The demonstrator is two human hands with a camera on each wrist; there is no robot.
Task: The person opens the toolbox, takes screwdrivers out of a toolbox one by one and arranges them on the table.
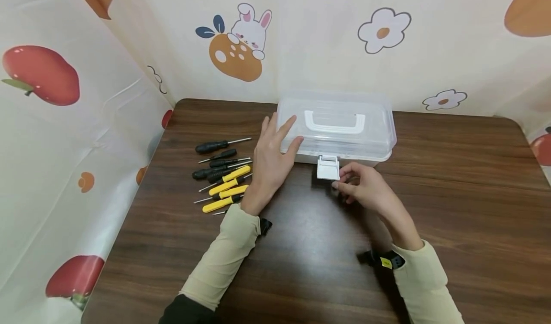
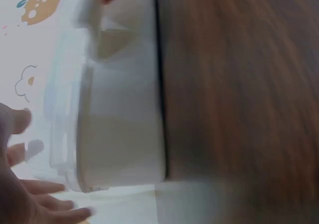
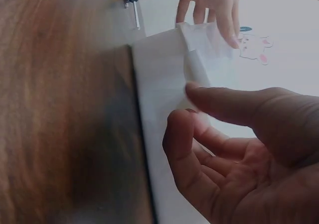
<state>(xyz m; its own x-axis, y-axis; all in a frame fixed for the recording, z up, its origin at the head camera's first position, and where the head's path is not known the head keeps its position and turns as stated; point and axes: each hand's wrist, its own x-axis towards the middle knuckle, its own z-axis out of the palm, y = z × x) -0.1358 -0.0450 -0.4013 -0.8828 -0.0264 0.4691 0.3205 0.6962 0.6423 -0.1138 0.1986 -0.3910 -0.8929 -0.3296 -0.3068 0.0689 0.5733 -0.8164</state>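
A clear plastic toolbox lid [image 1: 340,105] with a white handle [image 1: 335,129] covers a pale box base [image 2: 122,129] at the back of the table. From its front, a white latch [image 1: 328,167] sticks outward. My right hand [image 1: 366,185] has its curled thumb and index finger at the latch's right corner; in the right wrist view the thumb overlaps the latch [image 3: 197,67]. With fingers spread, my left hand [image 1: 273,159] lies against the lid's left end. The left wrist view shows those fingers [image 2: 45,201] beside the box end, blurred.
Several screwdrivers, some with black handles [image 1: 212,146] and some with yellow handles [image 1: 224,186], lie left of the box, partly behind my left wrist. The wooden table [image 1: 301,266] meets a patterned curtain [image 1: 318,51] at the back and left.
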